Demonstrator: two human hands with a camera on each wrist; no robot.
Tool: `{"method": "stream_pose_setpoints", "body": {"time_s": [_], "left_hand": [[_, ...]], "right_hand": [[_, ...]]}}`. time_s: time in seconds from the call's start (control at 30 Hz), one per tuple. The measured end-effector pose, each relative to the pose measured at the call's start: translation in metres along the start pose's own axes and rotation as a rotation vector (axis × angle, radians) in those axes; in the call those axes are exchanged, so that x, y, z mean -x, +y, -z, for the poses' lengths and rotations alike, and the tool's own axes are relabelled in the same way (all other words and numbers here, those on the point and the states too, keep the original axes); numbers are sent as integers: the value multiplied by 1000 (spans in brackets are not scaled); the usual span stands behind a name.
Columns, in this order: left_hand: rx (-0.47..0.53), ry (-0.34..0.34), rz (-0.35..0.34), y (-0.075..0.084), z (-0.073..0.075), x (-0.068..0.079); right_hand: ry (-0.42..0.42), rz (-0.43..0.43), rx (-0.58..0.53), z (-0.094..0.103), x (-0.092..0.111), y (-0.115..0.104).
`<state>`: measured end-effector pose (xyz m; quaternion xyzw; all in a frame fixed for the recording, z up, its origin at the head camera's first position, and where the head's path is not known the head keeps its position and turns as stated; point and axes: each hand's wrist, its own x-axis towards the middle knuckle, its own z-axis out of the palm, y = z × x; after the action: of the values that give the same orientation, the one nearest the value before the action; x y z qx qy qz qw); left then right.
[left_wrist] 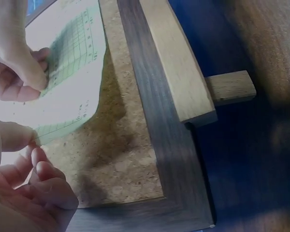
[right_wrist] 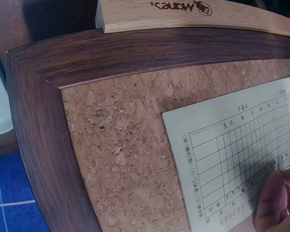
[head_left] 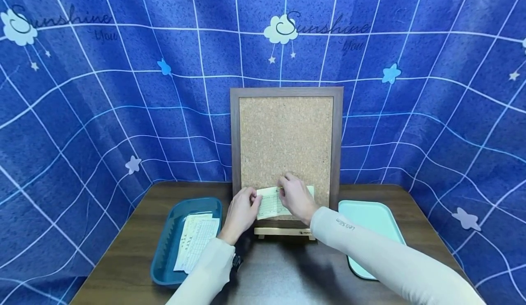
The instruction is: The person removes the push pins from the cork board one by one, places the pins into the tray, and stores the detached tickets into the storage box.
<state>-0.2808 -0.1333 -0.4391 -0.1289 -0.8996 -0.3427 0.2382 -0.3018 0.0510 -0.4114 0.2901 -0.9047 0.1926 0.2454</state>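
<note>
A pale green printed receipt slip [head_left: 269, 203], ruled in a grid with a red number, lies against the lower part of a cork board [head_left: 285, 136] in a dark wooden frame. My left hand [head_left: 242, 209] pinches the slip's left edge between thumb and fingers. That side bows away from the cork in the left wrist view. At the slip's top edge, near its middle, my right hand [head_left: 297, 197] pinches with curled thumb and fingers. Whether a small thing sits between those fingertips is hidden. In the right wrist view the slip's other end [right_wrist: 208, 130] lies close to the cork.
A light wooden stand [head_left: 283, 231] carries the board on a brown table [head_left: 263, 273]. To the left sits a dark blue tray [head_left: 162, 250] holding several paper slips [head_left: 201, 241]. A mint green tray [head_left: 371, 211] lies to the right, partly under my right sleeve. Behind hangs a blue curtain [head_left: 185, 127].
</note>
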Motion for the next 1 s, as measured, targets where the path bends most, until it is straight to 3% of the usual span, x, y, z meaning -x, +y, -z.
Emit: {"method": "stream_pose_setpoints", "body": {"time_s": [0.4, 1.0], "left_hand": [[-4, -26, 13, 2, 3, 0], [-19, -29, 26, 3, 6, -1]], "right_hand": [[85, 55, -20, -4, 2, 6], [84, 44, -23, -5, 3, 8]]}}
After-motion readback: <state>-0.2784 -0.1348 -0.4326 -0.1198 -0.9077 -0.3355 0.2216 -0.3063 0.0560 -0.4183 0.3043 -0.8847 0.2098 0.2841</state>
